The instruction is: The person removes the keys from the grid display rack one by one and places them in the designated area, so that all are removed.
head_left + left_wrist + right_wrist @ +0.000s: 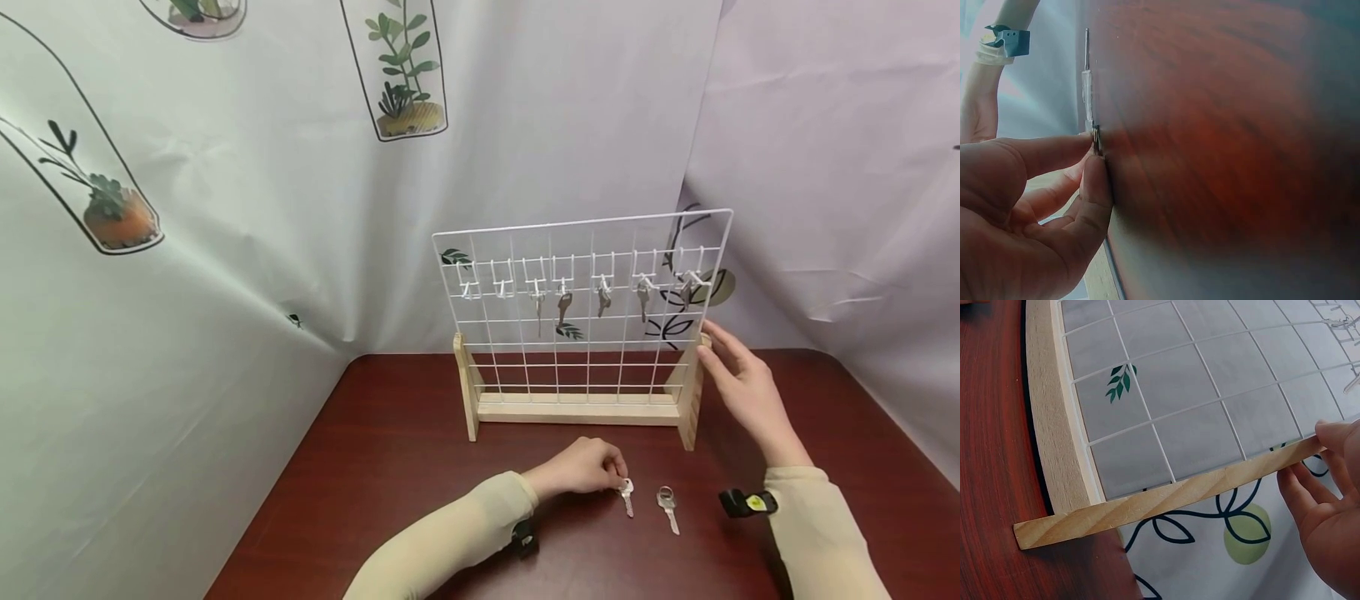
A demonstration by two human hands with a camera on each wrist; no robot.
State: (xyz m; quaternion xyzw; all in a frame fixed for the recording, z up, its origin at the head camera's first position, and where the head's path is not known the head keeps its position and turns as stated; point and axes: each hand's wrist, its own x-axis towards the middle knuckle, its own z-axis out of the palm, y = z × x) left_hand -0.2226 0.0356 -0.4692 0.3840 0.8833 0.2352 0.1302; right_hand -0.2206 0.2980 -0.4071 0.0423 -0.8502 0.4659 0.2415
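My left hand (588,465) is low over the table, thumb and finger pinching the ring end of a silver key (627,500). The left wrist view shows the key's small metal ring (1096,139) between the fingertips, with its blade pointing away along the tabletop. A second silver key with a ring (667,507) lies just to the right. My right hand (742,392) grips the top of the right wooden upright (1166,490) of a white wire grid rack (588,342), thumb on one side and fingers on the other.
Several keys, among them a dark one (565,307), hang from white hooks along the grid's upper part. The two leftmost hooks (502,289) carry no key. The rack stands at the back of the dark red table (360,467), before a plant-printed white curtain (285,167).
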